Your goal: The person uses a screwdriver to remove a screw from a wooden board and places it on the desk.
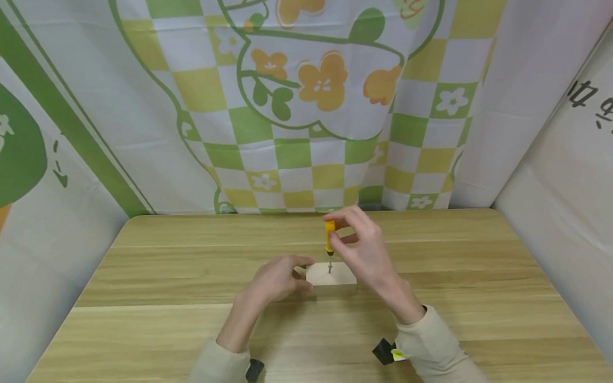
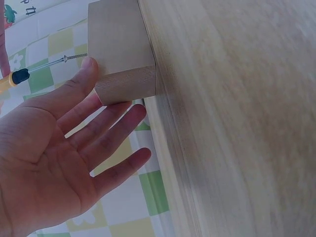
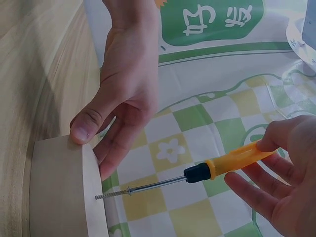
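One screw point(image 3: 112, 193), seemingly hidden overhead, meets the block point(image 3: 64, 192).

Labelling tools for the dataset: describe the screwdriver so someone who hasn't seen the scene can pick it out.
Start at the wooden table and find the pale wooden block near its middle, steadied by the left hand. The screwdriver stands upright over the block, pinched in the right hand, its tip on a screw entering the wood. It is the only item with a bright yellow handle and black collar.

Left hand point(image 1: 276, 279) low, fingers straight, thumb pressing — right hand point(image 1: 361, 248) raised, fingertips pinching; both forearms converge.
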A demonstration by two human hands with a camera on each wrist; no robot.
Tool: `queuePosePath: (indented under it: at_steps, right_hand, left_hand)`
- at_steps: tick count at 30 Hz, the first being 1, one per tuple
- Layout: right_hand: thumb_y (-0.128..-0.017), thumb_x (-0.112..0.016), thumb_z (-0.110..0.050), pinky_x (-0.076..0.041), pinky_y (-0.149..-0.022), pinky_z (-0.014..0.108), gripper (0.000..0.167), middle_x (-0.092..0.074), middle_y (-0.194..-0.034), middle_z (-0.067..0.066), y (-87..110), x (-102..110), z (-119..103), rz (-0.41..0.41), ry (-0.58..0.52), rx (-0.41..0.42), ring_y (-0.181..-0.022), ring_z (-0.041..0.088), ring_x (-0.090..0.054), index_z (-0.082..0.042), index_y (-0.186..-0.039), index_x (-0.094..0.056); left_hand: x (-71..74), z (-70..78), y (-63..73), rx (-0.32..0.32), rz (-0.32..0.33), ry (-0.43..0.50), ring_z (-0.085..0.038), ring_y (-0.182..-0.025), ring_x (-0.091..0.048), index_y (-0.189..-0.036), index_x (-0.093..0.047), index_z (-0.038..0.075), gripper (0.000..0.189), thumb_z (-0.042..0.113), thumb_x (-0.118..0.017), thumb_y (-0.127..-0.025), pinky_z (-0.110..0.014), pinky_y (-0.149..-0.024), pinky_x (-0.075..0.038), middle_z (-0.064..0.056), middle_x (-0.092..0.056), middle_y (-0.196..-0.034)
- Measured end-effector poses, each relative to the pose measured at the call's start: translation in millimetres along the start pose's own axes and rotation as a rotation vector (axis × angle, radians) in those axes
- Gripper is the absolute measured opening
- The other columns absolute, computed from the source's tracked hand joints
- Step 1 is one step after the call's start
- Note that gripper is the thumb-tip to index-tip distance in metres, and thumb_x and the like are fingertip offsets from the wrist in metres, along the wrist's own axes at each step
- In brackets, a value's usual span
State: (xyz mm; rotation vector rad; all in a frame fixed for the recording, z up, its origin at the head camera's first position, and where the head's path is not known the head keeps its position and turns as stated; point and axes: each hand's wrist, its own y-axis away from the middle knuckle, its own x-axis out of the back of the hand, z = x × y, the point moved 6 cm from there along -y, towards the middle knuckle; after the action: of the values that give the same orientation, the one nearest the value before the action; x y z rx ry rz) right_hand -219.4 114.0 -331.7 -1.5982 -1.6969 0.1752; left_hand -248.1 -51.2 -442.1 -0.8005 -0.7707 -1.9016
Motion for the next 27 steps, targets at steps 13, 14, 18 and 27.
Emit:
queuePosePath:
  at_steps: [13, 14, 18, 27]
  right_hand:
    - [-0.086, -0.076, -0.005, -0.06, -0.068, 0.031, 0.024, -0.054, -0.11, 0.008, 0.2, -0.7, 2.1, 0.0, 0.02, -0.012, -0.094, 0.019, -0.061, -0.006, -0.107, -0.066]
    - [-0.086, -0.077, -0.007, -0.06, -0.067, 0.031, 0.024, -0.054, -0.109, 0.007, 0.1, -0.6, 2.4, 0.003, 0.031, -0.014, -0.093, 0.019, -0.06, -0.007, -0.107, -0.066]
    - [-0.088, -0.074, -0.003, -0.059, -0.065, 0.03, 0.021, -0.059, -0.107, 0.006, 0.0, 0.3, 1.9, 0.012, 0.057, -0.006, -0.09, 0.018, -0.063, -0.009, -0.106, -0.066]
    - [-0.086, -0.066, 0.008, -0.06, -0.068, 0.029, 0.025, -0.064, -0.114, 0.008, 2.2, 0.7, -0.6, 0.01, 0.018, 0.024, -0.097, 0.021, -0.063, -0.007, -0.106, -0.067]
  left_hand:
    - [1.3, 1.1, 0.4, -0.007, 0.001, 0.001, -0.022, -0.104, -0.071, -0.135, -0.062, 0.022, 0.053, 0.028, -0.079, -0.085, -0.052, -0.09, -0.053, -0.006, -0.07, -0.125]
    - [1.5, 1.3, 0.4, -0.01, 0.002, -0.001, -0.022, -0.104, -0.071, -0.135, -0.062, 0.022, 0.053, 0.028, -0.079, -0.085, -0.052, -0.09, -0.053, -0.006, -0.07, -0.125]
    - [1.9, 2.0, 0.3, -0.017, 0.004, -0.001, -0.021, -0.103, -0.071, -0.135, -0.062, 0.02, 0.054, 0.029, -0.079, -0.085, -0.05, -0.089, -0.054, -0.006, -0.069, -0.127]
    - [0.9, 1.3, 0.9, -0.017, -0.001, 0.01, -0.019, -0.1, -0.071, -0.135, -0.062, 0.02, 0.054, 0.028, -0.079, -0.084, -0.048, -0.088, -0.055, -0.005, -0.07, -0.125]
